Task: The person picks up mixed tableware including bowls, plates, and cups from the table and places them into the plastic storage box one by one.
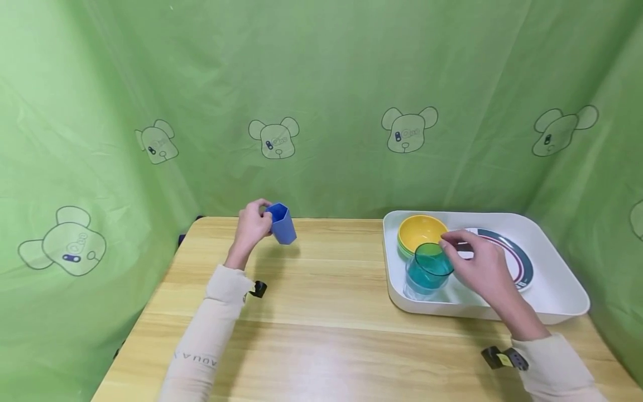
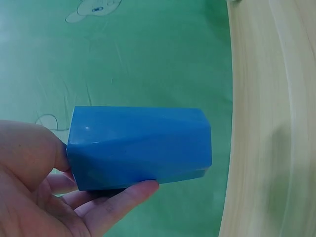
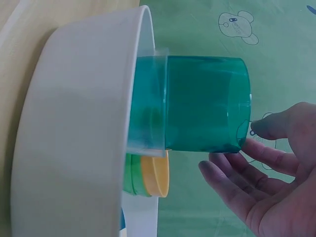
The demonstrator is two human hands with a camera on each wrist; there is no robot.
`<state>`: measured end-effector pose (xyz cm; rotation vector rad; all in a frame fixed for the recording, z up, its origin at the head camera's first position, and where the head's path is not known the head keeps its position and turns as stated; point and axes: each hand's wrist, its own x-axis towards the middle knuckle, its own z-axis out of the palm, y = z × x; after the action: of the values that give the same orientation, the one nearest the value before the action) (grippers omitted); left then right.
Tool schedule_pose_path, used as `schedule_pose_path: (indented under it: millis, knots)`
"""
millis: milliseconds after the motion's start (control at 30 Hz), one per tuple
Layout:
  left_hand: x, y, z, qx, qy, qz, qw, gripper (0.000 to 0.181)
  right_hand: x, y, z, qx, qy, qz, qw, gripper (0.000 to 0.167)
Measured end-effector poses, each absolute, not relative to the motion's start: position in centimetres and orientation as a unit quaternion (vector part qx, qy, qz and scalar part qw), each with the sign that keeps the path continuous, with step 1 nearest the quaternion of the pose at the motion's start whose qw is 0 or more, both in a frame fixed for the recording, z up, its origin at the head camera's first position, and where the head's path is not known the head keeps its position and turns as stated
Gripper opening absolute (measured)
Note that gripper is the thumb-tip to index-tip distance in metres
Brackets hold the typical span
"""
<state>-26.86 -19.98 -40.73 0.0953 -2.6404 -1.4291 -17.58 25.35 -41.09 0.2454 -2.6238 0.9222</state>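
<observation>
In the head view my left hand (image 1: 255,224) grips a blue faceted cup (image 1: 284,228) by its rim, tilted and held above the table. The left wrist view shows the cup (image 2: 140,145) side-on, with a finger along its lower side. My right hand (image 1: 479,265) pinches the rim of a see-through teal cup (image 1: 427,271). This teal cup (image 3: 205,103) sits partly inside a clear cup (image 3: 148,143) within the white tray (image 1: 557,268). Thumb and index finger are at its rim in the right wrist view; the other fingers are loosely bent below.
Beside the cups in the tray, a yellow bowl (image 1: 422,231) rests on green bowls (image 1: 403,250). A white plate with a dark patterned rim (image 1: 522,262) lies to their right. The wooden table (image 1: 321,312) is bounded by a green curtain (image 1: 331,72) at the back and sides.
</observation>
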Motion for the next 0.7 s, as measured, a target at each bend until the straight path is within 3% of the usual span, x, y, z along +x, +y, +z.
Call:
schedule_pose_path:
  millis: [700]
  knots:
    - [-25.1,-16.3,-39.5,-0.018,-0.872,-0.483,0.080,0.031,-18.0,23.6,-39.3,0.092,-0.917,0.348,0.172,0.032]
